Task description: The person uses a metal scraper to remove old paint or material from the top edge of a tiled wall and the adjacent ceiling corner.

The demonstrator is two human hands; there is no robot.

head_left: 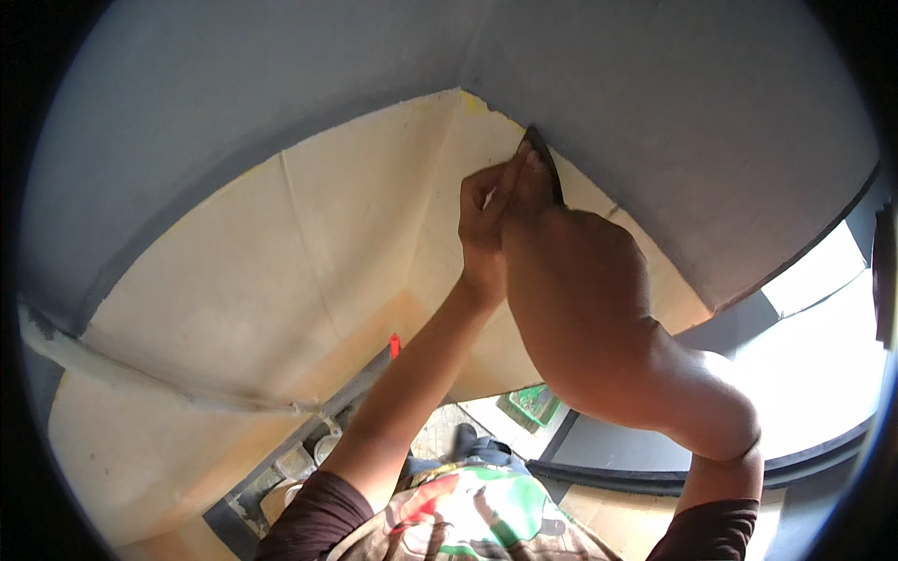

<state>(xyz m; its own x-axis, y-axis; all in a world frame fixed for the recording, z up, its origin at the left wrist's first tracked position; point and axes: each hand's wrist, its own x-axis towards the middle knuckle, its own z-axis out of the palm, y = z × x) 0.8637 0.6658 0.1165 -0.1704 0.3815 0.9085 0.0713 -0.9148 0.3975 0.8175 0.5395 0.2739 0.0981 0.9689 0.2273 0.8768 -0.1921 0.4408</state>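
Observation:
Both my arms reach up to the border where a cream wall [374,187] meets a dark grey surface [655,112]. My right hand [535,182] is closed at that border, fingertips upward. Along its fingers runs a thin, dark, curved piece [548,161], whose kind I cannot make out. Right beside it is my left hand [482,210], with fingers bent and the thumb drawn in, close against the right fingers. What lies between the left fingers is hidden. The right wrist and forearm cover part of the wall.
A pale pipe [140,367] crosses the wall at left. Below stand a small red object [395,346], a green tray-like item [533,405] and several pale containers [295,464]. Bright light comes in at a curved-looking opening [823,346] on the right. A wall corner rises between my arms and the pipe.

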